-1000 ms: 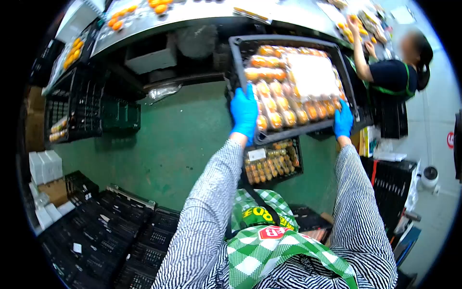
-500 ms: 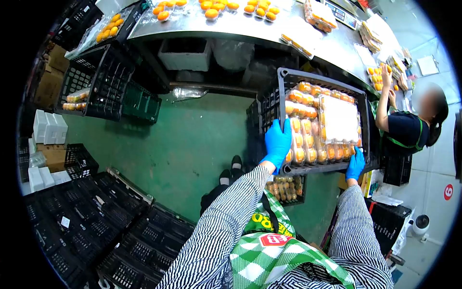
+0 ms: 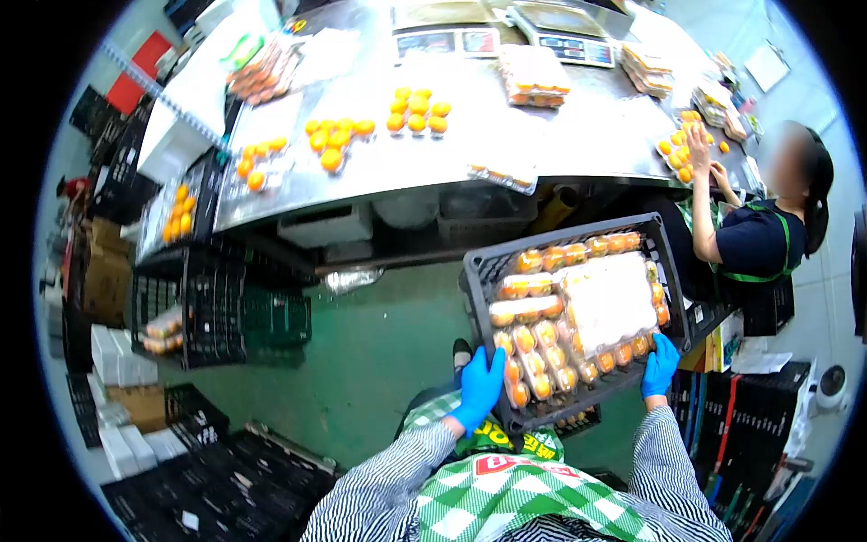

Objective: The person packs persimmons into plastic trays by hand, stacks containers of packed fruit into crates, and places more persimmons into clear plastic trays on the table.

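A black plastic crate (image 3: pixel 596 397) hangs in front of me, slightly tilted, held at its near corners. My left hand (image 3: pixel 479 390), in a blue glove, is closed on its left edge with the thumb over the rim. The right hand (image 3: pixel 661 366), also blue-gloved, grips the near right side. Clear packs of orange fruit (image 3: pixel 533 361) fill the crate in rows. On top of them lies a pack with a white cover (image 3: pixel 612 303). The fingers under the crate are partly hidden.
A steel table (image 3: pixel 361 185) stands ahead, bearing loose oranges (image 3: pixel 417 113), scales (image 3: pixel 447 42) and stacked packs (image 3: pixel 533 75). At right a co-worker (image 3: pixel 754 235) handles fruit there. Black crates (image 3: pixel 212 307) stand at left; more dark crates (image 3: pixel 226 488) lie at lower left.
The crate has moved left and down in view and turned, with both hands still holding it. My view has shifted, showing more of the table. The co-worker's hands remain at the fruit.
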Motion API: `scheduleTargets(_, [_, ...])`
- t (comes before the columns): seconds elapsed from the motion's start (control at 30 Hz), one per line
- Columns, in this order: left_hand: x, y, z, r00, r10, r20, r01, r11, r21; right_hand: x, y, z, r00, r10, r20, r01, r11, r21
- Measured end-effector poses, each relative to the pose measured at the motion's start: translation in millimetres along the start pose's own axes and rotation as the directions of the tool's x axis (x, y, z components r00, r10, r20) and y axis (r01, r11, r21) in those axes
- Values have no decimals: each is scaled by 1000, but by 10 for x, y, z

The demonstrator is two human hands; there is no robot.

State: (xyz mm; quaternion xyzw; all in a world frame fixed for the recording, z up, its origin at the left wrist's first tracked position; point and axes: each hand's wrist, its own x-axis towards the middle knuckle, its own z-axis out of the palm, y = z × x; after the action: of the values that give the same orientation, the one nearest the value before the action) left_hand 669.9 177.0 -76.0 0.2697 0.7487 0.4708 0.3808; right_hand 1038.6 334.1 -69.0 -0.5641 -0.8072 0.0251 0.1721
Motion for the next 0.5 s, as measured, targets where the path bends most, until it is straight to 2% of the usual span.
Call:
scheduleTargets(0.03, [71,-24,-106,993,-35,114,32,999,28,17,1,7,1000,4,-4,-4,1000,0])
scheduleTargets(0.13, [219,92,-304,990,-72,119,64,995,70,22,-64,-45,999,47,28,-47,999,6])
scheduleTargets(0.23, [485,200,-234,982,179,-55,-174,980,95,73,-223,-116,988,135,80,-131,990,-57])
scheduleTargets(0.3, [737,209,-134,992,123,36,-122,991,-47,60,-270,-146,992,115,46,-109,987,-119])
scheduleTargets(0.33, [809,136,-37,995,96,30,-93,991,-92,58,-283,-152,994,100,31,-95,984,-152])
scheduleTargets(0.37, [858,104,17,998,66,23,-63,988,-138,15,-289,-106,976,207,-62,-214,965,-152])
scheduleTargets(0.4, [862,59,25,992,44,116,-7,953,-303,-97,-265,-20,940,307,-150,-328,933,-144])
scheduleTargets(0.43, [848,17,26,991,41,124,-2,953,-303,-200,-212,108,885,398,-242,-435,892,-124])
scheduleTargets(0.47, [870,-16,37,991,46,128,-5,953,-303,-361,63,301,834,484,-264,-498,867,17])
scheduleTargets(0.5, [879,-38,45,990,49,133,-7,954,-300,-346,53,337,712,672,-203,-615,737,282])
